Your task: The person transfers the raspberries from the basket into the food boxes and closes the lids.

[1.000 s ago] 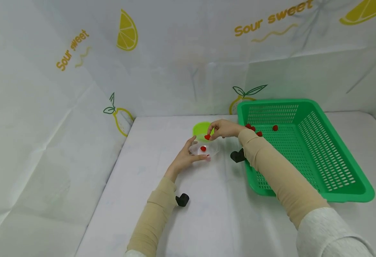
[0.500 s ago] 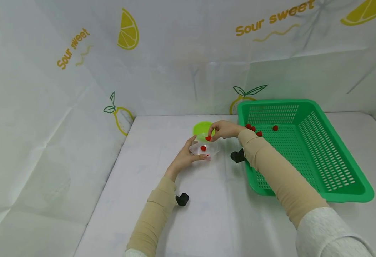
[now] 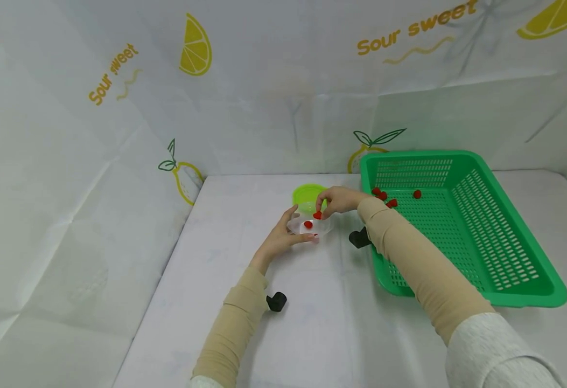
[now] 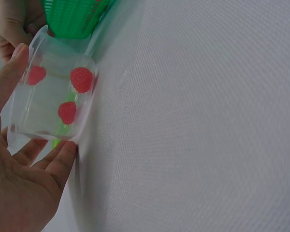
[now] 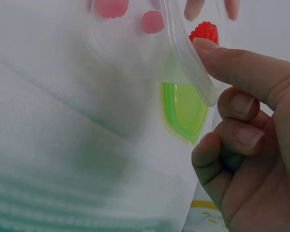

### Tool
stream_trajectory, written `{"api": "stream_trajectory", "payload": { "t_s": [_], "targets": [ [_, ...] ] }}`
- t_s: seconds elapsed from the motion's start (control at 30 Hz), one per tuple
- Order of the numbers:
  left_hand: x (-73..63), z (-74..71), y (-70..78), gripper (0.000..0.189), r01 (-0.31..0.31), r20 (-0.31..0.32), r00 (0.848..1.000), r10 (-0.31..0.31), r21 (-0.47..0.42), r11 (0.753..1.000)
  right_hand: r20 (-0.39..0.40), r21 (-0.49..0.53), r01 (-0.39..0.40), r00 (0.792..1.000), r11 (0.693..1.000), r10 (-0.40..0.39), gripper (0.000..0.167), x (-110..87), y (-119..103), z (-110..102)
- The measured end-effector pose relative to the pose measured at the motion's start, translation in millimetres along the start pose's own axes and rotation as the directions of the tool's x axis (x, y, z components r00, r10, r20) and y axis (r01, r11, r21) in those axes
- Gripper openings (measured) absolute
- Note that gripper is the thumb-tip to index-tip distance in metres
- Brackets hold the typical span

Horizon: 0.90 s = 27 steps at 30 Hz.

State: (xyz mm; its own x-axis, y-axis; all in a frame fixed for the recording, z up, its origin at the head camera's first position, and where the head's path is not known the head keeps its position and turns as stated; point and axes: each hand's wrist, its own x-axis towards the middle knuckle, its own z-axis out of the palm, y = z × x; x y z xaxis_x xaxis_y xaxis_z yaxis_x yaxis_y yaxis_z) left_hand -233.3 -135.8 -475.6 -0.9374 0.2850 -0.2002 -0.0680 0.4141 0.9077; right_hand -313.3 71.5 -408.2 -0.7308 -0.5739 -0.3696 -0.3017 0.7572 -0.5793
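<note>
My left hand (image 3: 277, 238) holds a clear plastic container (image 4: 41, 108), thumb on the near side and fingers on the far side. Two raspberries (image 4: 81, 79) show through its base in the left wrist view. Over the container's rim, my right hand (image 3: 342, 199) pinches another red raspberry (image 5: 205, 32) between thumb and fingers, its other fingers curled. Just behind the container lies a lime-green lid (image 3: 308, 191), partly covered by the container and right hand.
A green plastic basket (image 3: 462, 293) with perforated walls stands on the right, under my right forearm. Several raspberries (image 3: 417, 194) lie at its far left part. White cloth (image 3: 312, 334) covers the table, and a lemon-printed sheet (image 3: 273, 108) hangs behind.
My right hand has come slightly nearer, lowering the pinched raspberry toward the container's opening. The left hand and container stay nearly where they were.
</note>
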Motion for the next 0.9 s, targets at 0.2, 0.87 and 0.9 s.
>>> {"api": "stream_trajectory", "payload": {
  "t_s": [0.2, 0.87, 0.9],
  "targets": [
    [0.9, 0.3, -0.7, 0.098, -0.009, -0.003, 1.0, 0.009, 0.013, 1.0, -0.012, -0.049, -0.014, 1.0, 0.999, 0.013, 0.015, 2.6, 0.7, 2.5],
    [3.1, 0.5, -0.1, 0.096, -0.008, -0.013, 1.0, 0.009, 0.032, 0.999, -0.011, -0.144, -0.013, 1.0, 0.989, 0.011, 0.017, 3.9, -2.5, 5.7],
    [2.2, 0.7, 1.0, 0.097, 0.001, -0.011, 1.0, -0.001, 0.028, 1.0, -0.008, -0.145, -0.013, 1.0, 0.989, 0.012, 0.017, 3.6, -2.4, 6.0]
  ]
}}
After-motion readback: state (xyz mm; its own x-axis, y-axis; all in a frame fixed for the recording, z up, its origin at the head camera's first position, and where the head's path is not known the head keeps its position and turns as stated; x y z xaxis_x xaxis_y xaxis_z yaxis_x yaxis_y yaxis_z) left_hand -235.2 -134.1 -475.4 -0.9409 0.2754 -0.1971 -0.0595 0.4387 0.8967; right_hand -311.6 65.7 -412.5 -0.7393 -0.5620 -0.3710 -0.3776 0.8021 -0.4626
